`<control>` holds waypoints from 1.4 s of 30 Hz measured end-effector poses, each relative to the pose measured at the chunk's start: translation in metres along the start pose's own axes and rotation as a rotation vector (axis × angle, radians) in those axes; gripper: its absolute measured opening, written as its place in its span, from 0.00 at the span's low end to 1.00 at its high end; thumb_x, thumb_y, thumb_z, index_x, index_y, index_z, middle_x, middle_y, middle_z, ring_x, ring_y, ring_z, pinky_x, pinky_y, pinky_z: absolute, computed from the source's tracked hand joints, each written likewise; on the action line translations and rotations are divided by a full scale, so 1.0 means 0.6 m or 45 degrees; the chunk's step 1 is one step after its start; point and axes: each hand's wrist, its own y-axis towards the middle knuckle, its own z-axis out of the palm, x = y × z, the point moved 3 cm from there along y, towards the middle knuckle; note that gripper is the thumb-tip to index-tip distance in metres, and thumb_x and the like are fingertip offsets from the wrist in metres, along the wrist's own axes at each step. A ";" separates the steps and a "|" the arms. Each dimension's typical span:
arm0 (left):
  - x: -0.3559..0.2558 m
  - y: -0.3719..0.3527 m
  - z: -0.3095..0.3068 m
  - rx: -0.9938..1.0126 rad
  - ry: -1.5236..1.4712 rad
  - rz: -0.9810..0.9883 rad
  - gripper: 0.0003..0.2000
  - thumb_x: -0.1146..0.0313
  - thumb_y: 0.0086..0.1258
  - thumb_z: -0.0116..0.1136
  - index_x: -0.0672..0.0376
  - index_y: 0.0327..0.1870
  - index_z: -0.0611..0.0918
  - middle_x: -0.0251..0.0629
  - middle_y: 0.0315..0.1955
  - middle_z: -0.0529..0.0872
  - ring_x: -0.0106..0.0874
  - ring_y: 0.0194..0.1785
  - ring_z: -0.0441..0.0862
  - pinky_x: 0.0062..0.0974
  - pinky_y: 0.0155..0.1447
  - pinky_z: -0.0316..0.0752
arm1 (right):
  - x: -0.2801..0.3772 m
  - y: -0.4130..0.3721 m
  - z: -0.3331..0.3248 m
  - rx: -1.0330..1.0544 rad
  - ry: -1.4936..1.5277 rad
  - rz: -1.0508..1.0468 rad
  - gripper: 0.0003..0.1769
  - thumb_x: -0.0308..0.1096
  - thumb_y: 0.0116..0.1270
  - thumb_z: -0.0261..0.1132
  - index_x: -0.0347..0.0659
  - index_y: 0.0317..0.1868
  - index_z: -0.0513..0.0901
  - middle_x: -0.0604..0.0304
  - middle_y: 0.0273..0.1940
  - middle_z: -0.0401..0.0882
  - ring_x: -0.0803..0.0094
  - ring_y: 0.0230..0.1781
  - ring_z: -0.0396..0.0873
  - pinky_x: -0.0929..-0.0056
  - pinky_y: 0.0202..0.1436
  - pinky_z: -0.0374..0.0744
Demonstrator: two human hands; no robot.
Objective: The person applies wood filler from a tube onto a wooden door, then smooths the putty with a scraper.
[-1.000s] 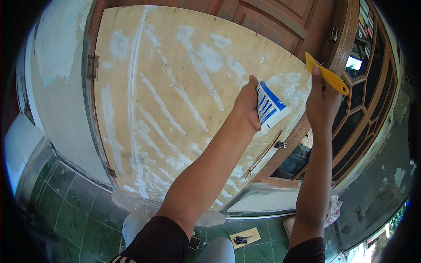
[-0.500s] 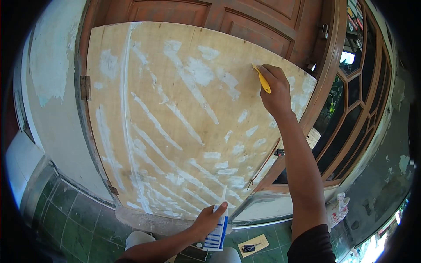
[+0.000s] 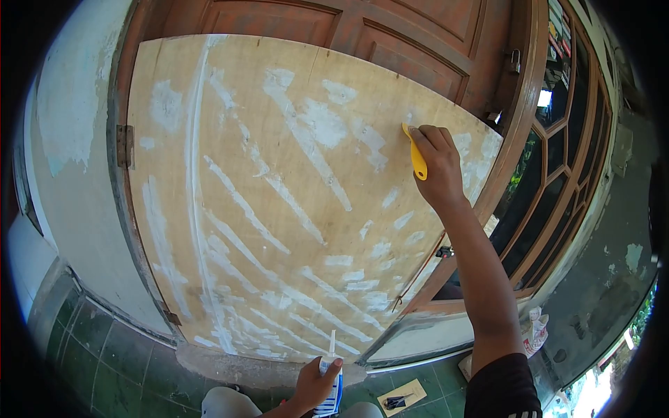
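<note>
A plywood panel [image 3: 279, 132] with many white filler streaks and patches covers the lower part of a brown door [image 3: 279, 17]. My right hand [image 3: 440, 164] is closed around a yellow putty knife [image 3: 418, 161] near the panel's upper right. The knife's edge is at the panel's face, just below a small white smear [image 3: 410, 115]. Low in front of the panel, my left hand [image 3: 313, 386] grips a blue and white caulk tube [image 3: 337, 391], its pale nozzle pointing upward. My fingers partly cover the tube.
Right of the panel is a window with a brown wooden lattice [image 3: 557, 188]. On the green tiled floor [image 3: 118, 366] lies a piece of cardboard [image 3: 412, 391] with a small dark item on it. A white bag [image 3: 535, 331] stands by the right wall.
My right hand has moved down the panel with the putty knife, and a small white smear shows above its edge. My left hand and the tube have dropped lower in the view.
</note>
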 end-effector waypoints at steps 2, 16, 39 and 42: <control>-0.010 0.001 -0.003 -0.010 0.035 0.023 0.28 0.41 0.78 0.59 0.64 0.40 0.85 0.42 0.27 0.86 0.36 0.34 0.85 0.38 0.42 0.77 | 0.003 0.001 -0.009 0.112 0.060 0.065 0.24 0.15 0.55 0.68 0.32 0.55 0.86 0.51 0.52 0.83 0.52 0.53 0.79 0.58 0.57 0.80; -0.010 -0.002 -0.012 -0.125 -0.052 0.022 0.25 0.43 0.78 0.61 0.63 0.39 0.84 0.39 0.26 0.86 0.28 0.32 0.83 0.34 0.39 0.76 | 0.017 -0.021 0.043 -0.237 -0.042 0.002 0.26 0.14 0.53 0.70 0.29 0.56 0.86 0.47 0.52 0.82 0.50 0.51 0.80 0.58 0.56 0.82; 0.036 0.010 -0.011 -0.244 0.043 0.084 0.26 0.42 0.76 0.63 0.63 0.38 0.84 0.44 0.26 0.88 0.39 0.32 0.87 0.38 0.39 0.77 | -0.047 0.049 -0.010 -0.317 0.368 0.191 0.16 0.15 0.62 0.68 0.38 0.50 0.90 0.49 0.48 0.89 0.51 0.49 0.86 0.61 0.54 0.84; 0.033 0.006 -0.011 -0.248 0.059 0.064 0.26 0.43 0.76 0.63 0.64 0.38 0.84 0.45 0.26 0.88 0.40 0.32 0.87 0.38 0.39 0.77 | -0.044 0.052 0.005 -0.316 0.171 0.119 0.21 0.15 0.58 0.69 0.37 0.53 0.89 0.50 0.51 0.89 0.51 0.51 0.85 0.60 0.56 0.84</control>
